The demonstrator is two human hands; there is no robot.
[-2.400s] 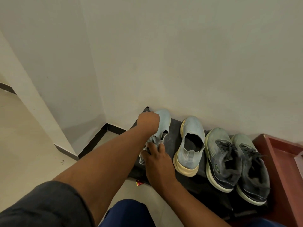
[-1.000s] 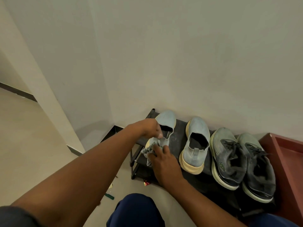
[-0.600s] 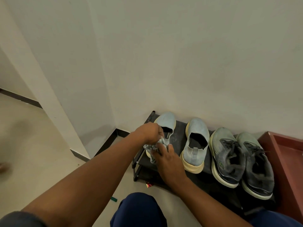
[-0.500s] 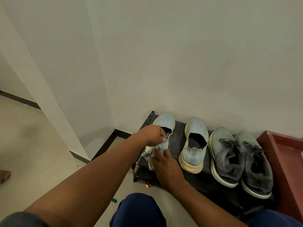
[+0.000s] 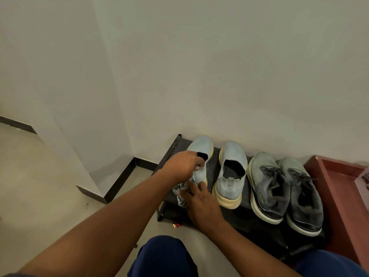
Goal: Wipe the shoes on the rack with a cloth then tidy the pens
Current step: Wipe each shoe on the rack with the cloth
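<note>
A black shoe rack (image 5: 211,166) stands against the wall with several shoes on its top shelf. My left hand (image 5: 182,163) grips the leftmost light blue slip-on shoe (image 5: 201,145) at its opening. My right hand (image 5: 200,202) holds a grey cloth (image 5: 179,189) against that shoe's heel side. Its twin, a second light blue slip-on shoe (image 5: 229,172), sits just to the right. Beyond it lies a pair of grey laced sneakers (image 5: 283,188). No pens are in view.
A reddish wooden tray or box (image 5: 337,188) with a printed paper (image 5: 363,182) stands right of the rack. White walls form a corner at the left, with dark skirting (image 5: 119,177). A small red wrapper (image 5: 176,224) lies on the floor under the rack. My blue-trousered knee (image 5: 163,254) is below.
My left hand slid back from the shoe's toe to its opening. The right hand keeps rubbing the cloth at the heel side, shifting slightly. The view has moved a little.
</note>
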